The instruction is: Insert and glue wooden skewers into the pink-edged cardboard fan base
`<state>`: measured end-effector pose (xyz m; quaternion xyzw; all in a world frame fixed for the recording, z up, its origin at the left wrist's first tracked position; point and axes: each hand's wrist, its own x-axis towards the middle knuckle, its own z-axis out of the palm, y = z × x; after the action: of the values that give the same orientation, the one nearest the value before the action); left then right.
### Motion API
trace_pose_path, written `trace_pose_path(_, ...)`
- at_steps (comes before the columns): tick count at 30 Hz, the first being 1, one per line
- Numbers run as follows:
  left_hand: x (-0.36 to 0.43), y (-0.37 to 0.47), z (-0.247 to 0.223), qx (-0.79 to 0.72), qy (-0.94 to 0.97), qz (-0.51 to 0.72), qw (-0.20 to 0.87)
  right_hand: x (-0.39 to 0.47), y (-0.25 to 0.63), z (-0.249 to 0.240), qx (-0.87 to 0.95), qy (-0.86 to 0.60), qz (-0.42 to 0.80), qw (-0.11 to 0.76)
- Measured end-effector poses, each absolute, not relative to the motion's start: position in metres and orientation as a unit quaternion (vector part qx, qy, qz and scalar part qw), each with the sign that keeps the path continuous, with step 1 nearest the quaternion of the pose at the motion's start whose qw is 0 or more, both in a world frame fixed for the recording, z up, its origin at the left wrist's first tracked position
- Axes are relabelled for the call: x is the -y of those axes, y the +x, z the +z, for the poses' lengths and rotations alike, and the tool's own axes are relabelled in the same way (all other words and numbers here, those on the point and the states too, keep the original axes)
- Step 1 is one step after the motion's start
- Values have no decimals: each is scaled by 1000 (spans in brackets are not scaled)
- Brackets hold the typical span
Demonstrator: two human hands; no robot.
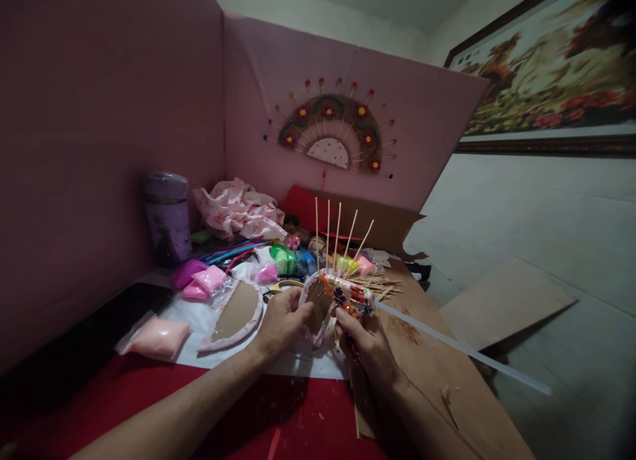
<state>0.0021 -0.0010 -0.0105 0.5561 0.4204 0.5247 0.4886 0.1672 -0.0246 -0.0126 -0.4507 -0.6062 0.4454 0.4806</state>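
My left hand (pixel 282 321) is closed on a half-round cardboard piece (pixel 317 307) with a pink fabric rim. Several thin wooden sticks (pixel 338 231) fan upward from behind its curved edge. In my right hand (pixel 368 347) is a hot glue gun (pixel 355 296) with a flower pattern, held against the edge of that piece. A long translucent glue stick (pixel 467 347) juts out from the gun's back end. The gun hides its own nozzle and part of the rim. Left of my left hand, a matching half-round piece (pixel 237 312) lies on white paper.
A peach clay packet (pixel 158 335), pink clay packets (pixel 205 282) and scissors (pixel 284 286) lie nearby. Behind stand a purple tumbler (pixel 167 218) and crumpled fabric (pixel 238 208). Loose sticks (pixel 390 287) lie right. A decorated fan (pixel 330 118) hangs on the pink board.
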Motion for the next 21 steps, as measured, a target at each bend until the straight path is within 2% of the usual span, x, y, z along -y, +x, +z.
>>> trace_pose_path(21, 2, 3, -11, -436, 589, 529, 428, 24, 167, -13, 606, -447, 455, 476)
